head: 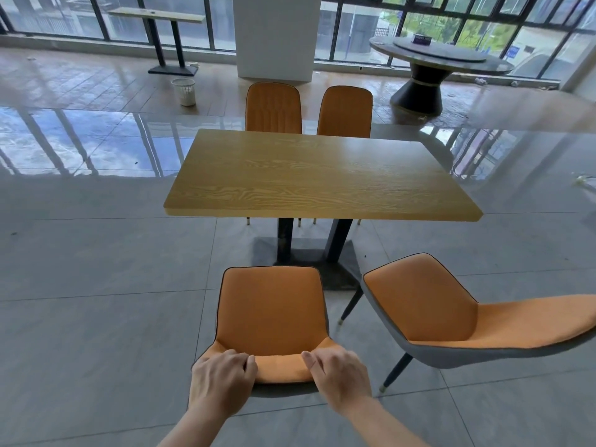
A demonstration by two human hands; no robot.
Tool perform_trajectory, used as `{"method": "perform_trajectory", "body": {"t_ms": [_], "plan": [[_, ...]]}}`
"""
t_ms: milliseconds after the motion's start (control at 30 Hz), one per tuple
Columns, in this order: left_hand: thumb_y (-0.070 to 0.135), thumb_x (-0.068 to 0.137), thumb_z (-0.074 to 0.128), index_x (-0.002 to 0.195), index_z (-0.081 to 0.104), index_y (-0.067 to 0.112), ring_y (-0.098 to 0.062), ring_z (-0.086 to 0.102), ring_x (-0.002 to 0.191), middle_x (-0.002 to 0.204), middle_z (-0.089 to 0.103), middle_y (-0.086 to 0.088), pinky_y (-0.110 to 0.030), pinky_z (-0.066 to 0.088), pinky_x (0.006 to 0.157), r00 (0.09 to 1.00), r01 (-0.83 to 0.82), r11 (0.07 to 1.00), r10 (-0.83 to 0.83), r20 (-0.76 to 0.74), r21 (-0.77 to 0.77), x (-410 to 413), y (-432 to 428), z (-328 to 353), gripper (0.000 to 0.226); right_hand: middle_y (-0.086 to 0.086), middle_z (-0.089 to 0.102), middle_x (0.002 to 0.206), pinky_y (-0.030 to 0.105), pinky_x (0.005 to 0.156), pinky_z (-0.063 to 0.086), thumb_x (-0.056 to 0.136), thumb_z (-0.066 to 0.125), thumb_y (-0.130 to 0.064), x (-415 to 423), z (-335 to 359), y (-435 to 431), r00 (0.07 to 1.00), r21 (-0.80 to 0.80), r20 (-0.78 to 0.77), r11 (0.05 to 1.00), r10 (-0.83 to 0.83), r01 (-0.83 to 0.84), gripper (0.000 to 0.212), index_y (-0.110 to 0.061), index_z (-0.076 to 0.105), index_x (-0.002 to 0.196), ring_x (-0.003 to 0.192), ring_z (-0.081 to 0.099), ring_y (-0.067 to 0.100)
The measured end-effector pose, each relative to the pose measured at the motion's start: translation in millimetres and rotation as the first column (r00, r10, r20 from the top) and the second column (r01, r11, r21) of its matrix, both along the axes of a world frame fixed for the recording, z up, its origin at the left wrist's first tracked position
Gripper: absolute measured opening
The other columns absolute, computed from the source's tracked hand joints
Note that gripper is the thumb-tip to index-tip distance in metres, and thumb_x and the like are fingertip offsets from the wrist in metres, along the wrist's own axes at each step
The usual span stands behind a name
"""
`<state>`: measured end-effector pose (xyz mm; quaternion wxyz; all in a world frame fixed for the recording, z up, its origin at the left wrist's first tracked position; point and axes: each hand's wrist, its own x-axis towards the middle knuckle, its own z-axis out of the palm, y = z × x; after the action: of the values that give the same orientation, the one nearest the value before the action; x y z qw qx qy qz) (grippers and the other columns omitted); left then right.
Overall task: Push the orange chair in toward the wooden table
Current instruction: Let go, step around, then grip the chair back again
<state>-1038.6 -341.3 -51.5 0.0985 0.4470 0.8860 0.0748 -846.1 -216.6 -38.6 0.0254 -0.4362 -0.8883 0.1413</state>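
An orange chair [272, 309] with dark piping stands directly in front of me, its seat facing the wooden table [322, 175]. A strip of grey floor separates the seat's front edge from the table's near edge. My left hand [222, 379] grips the left end of the chair's backrest top. My right hand [338, 375] grips the right end of the same backrest. Both hands curl their fingers over the orange rim.
A second orange chair [448, 312] stands to the right, turned sideways. Two more orange chairs [274, 108] are tucked in at the table's far side. The table's black legs and base plate [309, 253] lie ahead. A white bin [183, 91] and a round table [442, 56] stand far back.
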Motion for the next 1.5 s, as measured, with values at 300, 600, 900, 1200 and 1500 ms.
{"method": "perform_trajectory", "body": {"t_ms": [300, 600, 900, 1200, 1500], "plan": [[0.05, 0.094, 0.026, 0.077, 0.068, 0.027, -0.009, 0.055, 0.071, 0.076, 0.061, 0.007, -0.03, 0.042, 0.077, 1.0, 0.006, 1.0, -0.006, -0.011, -0.017, 0.9, 11.7, 0.1, 0.05, -0.005, 0.068, 0.084, 0.027, 0.07, 0.044, 0.101, 0.025, -0.057, -0.8, 3.0, 14.2, 0.996, -0.024, 0.062, 0.998, -0.058, 0.059, 0.052, -0.03, 0.062, 0.077, 0.077, 0.055, 0.01], [0.05, 0.098, 0.028, 0.09, 0.071, 0.029, -0.009, 0.047, 0.073, 0.09, 0.066, 0.008, -0.03, 0.036, 0.079, 1.0, 0.002, 0.997, -0.001, 0.014, -0.079, 6.5, 13.9, 6.1, 0.049, -0.002, 0.072, 0.09, 0.028, 0.076, 0.047, 0.101, 0.027, -0.055, 3.3, -4.1, 14.4, 0.995, -0.015, 0.07, 0.997, -0.073, 0.074, 0.054, -0.029, 0.074, 0.094, 0.086, 0.063, 0.012], [0.05, 0.097, 0.028, 0.089, 0.071, 0.028, -0.009, 0.05, 0.072, 0.082, 0.06, 0.011, -0.03, 0.035, 0.076, 0.999, 0.024, 0.999, -0.023, 0.036, -0.043, 13.1, 4.9, 6.5, 0.049, -0.003, 0.073, 0.085, 0.022, 0.068, 0.047, 0.1, 0.028, -0.056, 9.2, -12.8, 6.0, 0.992, 0.042, 0.083, 0.995, -0.095, 0.091, 0.057, -0.027, 0.076, 0.091, 0.076, 0.063, 0.011], [0.049, 0.097, 0.028, 0.082, 0.069, 0.023, -0.011, 0.051, 0.071, 0.082, 0.063, 0.007, -0.033, 0.04, 0.073, 0.999, 0.031, 0.999, -0.03, 0.029, -0.039, 10.7, 11.5, 11.0, 0.051, -0.004, 0.072, 0.081, 0.026, 0.072, 0.053, 0.099, 0.029, -0.057, 4.5, -13.3, 9.9, 0.985, 0.049, 0.086, 0.988, -0.148, 0.145, 0.058, -0.026, 0.077, 0.085, 0.077, 0.064, 0.011], [0.048, 0.096, 0.03, 0.078, 0.069, 0.022, -0.012, 0.047, 0.067, 0.079, 0.064, 0.006, -0.031, 0.037, 0.068, 0.999, 0.029, 1.0, -0.029, 0.019, -0.003, 8.1, 12.0, 4.9, 0.05, -0.002, 0.073, 0.081, 0.027, 0.07, 0.053, 0.1, 0.033, -0.053, 4.5, -10.5, 8.1, 0.982, 0.057, 0.068, 0.984, -0.175, 0.171, 0.053, -0.024, 0.076, 0.084, 0.077, 0.065, 0.012]]}}
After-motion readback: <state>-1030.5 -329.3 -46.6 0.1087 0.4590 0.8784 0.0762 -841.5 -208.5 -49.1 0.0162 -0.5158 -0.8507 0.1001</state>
